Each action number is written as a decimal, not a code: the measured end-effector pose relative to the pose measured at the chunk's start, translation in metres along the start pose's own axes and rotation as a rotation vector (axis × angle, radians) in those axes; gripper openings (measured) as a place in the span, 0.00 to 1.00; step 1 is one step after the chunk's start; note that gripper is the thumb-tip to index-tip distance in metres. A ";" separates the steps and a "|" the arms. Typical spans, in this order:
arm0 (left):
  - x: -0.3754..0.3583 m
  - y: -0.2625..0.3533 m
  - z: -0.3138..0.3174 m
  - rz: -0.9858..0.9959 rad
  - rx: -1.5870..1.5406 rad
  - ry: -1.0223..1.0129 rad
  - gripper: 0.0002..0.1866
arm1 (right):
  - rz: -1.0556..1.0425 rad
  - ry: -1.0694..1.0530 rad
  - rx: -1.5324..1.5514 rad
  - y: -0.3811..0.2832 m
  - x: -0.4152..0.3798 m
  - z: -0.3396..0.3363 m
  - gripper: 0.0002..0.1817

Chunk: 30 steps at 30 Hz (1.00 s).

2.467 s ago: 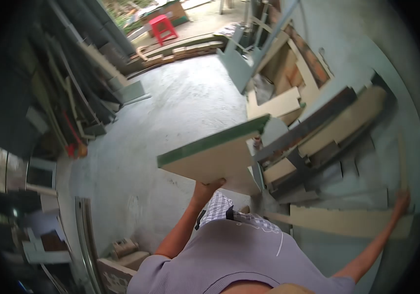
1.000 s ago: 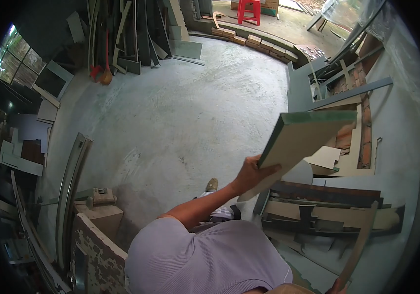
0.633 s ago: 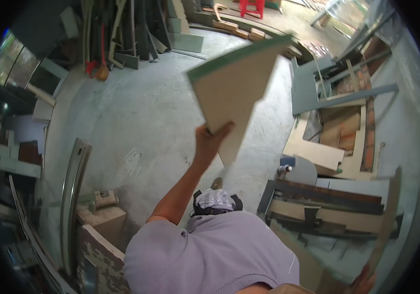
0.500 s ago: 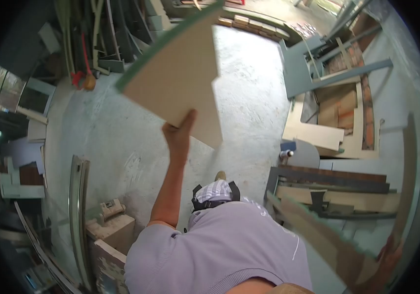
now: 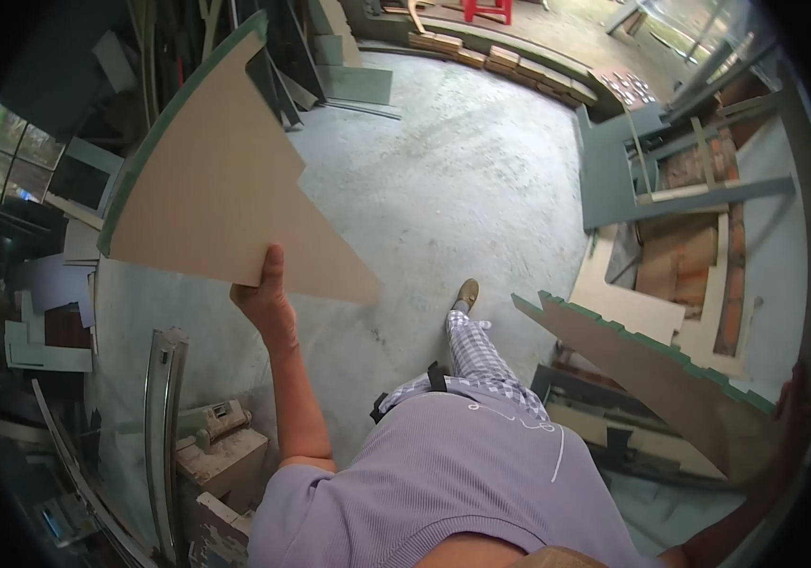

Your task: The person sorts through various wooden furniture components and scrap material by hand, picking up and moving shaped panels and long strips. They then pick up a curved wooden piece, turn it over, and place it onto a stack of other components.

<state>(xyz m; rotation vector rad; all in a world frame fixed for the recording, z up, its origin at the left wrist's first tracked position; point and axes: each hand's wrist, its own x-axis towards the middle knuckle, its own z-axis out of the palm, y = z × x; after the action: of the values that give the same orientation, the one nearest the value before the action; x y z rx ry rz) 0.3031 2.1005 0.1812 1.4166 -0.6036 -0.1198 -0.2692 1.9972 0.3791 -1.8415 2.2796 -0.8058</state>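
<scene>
At the left side of the concrete floor, the left hand is raised, its fingers clamped on the lower edge of a triangular board offcut, thumb visible on the near face. That offcut is held aloft and tilted, well clear of the floor; its face is pale tan and smooth, with a green band along the upper-left edge and a sharp point toward the right. At the right margin, the right hand rests against the end of a second long board piece, tapering to a point and showing a stepped green edge; the picture is too blurred there to tell whether those fingers are closed or spread. Judgement: with one piece carried in each hand, good practice would be a firm grip near each panel's balance point, sharp corners kept away from the body and legs, and footing watched. A stack of board offcuts leans along the wall at the right edge of the floor, flat, angular and mixed in colour. Worn machinery stands at the lower-left corner, rusty and dust-coated.
</scene>
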 end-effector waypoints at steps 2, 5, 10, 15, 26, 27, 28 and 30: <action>0.026 -0.009 0.009 0.033 -0.002 0.132 0.12 | -0.110 -0.071 0.010 -0.005 0.047 0.035 0.14; 0.072 -0.021 0.024 0.037 0.049 0.222 0.16 | -0.211 -0.143 -0.050 -0.033 0.120 0.097 0.17; 0.138 -0.024 0.050 0.059 0.171 0.353 0.21 | -0.192 -0.311 -0.025 -0.161 0.205 0.188 0.17; 0.191 -0.045 0.072 0.096 0.260 0.451 0.20 | -0.226 -0.416 0.025 -0.257 0.271 0.247 0.14; 0.383 -0.122 0.179 0.008 0.294 0.557 0.20 | -0.371 -0.460 0.046 -0.443 0.422 0.387 0.08; 0.405 -0.127 0.192 0.035 0.294 0.562 0.20 | -0.352 -0.457 0.047 -0.457 0.439 0.397 0.08; 0.427 -0.133 0.202 0.060 0.296 0.565 0.20 | -0.362 -0.451 0.055 -0.467 0.456 0.408 0.08; 0.463 -0.146 0.219 0.053 0.287 0.563 0.20 | -0.407 -0.436 0.071 -0.482 0.488 0.428 0.11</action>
<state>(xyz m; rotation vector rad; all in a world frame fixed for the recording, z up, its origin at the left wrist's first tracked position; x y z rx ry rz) 0.6333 1.6835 0.1982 1.6182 -0.1920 0.4130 0.1968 1.3369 0.3531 -2.2166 1.6238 -0.4516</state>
